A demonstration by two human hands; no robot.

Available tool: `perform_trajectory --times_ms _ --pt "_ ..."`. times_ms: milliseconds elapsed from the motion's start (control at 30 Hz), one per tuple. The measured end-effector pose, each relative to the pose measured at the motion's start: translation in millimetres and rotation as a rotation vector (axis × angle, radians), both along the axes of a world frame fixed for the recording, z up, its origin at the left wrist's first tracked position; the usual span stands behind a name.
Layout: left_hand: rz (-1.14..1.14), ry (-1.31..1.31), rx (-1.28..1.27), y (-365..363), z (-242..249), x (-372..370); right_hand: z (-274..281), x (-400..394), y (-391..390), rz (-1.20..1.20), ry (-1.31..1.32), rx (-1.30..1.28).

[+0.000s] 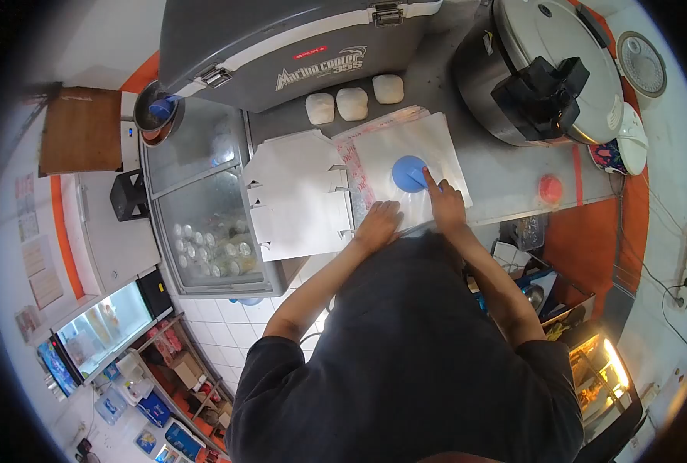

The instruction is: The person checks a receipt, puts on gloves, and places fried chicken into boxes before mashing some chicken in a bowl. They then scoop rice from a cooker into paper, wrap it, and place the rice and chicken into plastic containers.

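A round blue plastic piece, perhaps a small bowl or scoop, rests on a stack of pale paper sheets. The index finger of my right hand is stretched out and touches its right side; the other fingers lie lower on the sheets. My left hand lies at the near edge of the stack, fingers extended and apart from the blue piece. Left of the sheets is a flat white cardboard box blank, with red-printed paper showing between them.
Three white rounded bundles sit before a large grey cooler box. A big pot-like cooker stands at the back right. On the counter's right is a pink-red round item. A glass-topped freezer adjoins at left.
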State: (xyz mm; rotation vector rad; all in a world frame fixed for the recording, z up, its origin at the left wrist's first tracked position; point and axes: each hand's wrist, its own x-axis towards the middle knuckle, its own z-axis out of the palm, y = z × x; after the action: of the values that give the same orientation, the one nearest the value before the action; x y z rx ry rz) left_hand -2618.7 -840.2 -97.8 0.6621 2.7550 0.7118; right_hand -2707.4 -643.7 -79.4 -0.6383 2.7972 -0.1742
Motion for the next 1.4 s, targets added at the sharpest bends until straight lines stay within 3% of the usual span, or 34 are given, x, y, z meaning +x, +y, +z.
perform_trajectory --times_ms 133,300,433,500,533,600,667,700,767,833,900,933,967,1000,1067,1133,1233,1367,1400 --pt "-0.019 0.027 0.001 3 0 -3 21 1 7 -0.011 0.000 -0.213" --pt "-0.080 0.113 -0.004 2 -30 5 74 -7 12 -0.291 0.070 -0.710" --pt "-0.081 0.139 0.041 -7 -19 2 170 -53 28 -0.425 0.488 -0.817" --pt "0.035 0.017 0.158 -10 -11 -4 211 -95 57 -0.512 0.676 -0.848" --pt "0.027 0.022 0.159 -12 -6 -9 235 -115 63 -0.431 0.871 -0.761" --pt "0.198 -0.027 0.313 -16 5 -16 265 -156 97 -0.565 0.880 -0.551" --pt "0.257 -0.034 0.406 -21 16 -26 276 -200 137 -0.515 0.941 -0.325" --pt "0.320 -0.043 0.500 -24 19 -30 280 -216 148 -0.514 0.938 -0.326" --pt "0.357 -0.090 0.516 -30 17 -42 284 -239 162 -0.586 0.705 0.020" --pt "0.531 -0.123 0.648 -32 11 -48 278 -236 151 -0.568 0.769 0.068" --pt "0.554 -0.033 0.698 -29 6 -59 273 -216 119 -0.181 1.146 -0.180" --pt "0.598 -0.050 0.689 -29 6 -62 269 -180 72 -0.156 0.987 -0.434" --pt "0.637 -0.070 0.677 -28 5 -63 246 -147 40 -0.194 0.463 -0.755" --pt "0.637 -0.075 0.677 -25 3 -65 208 -120 27 0.000 0.180 -0.754" --pt "0.691 -0.014 0.745 -19 -4 -70 144 -64 -15 0.139 -0.144 -0.529" --pt "0.700 -0.009 0.732 -18 -11 -71 63 -41 -7 0.210 -0.191 -0.295" --pt "0.771 0.008 0.716 -22 -8 -74 -3 -37 38 0.068 -0.290 -0.270" --pt "0.799 -0.041 0.642 -34 -3 -78 25 -57 48 0.114 -0.321 -0.586" --pt "0.787 -0.044 0.635 -36 -7 -82 34 -60 45 0.002 -0.456 -0.662"
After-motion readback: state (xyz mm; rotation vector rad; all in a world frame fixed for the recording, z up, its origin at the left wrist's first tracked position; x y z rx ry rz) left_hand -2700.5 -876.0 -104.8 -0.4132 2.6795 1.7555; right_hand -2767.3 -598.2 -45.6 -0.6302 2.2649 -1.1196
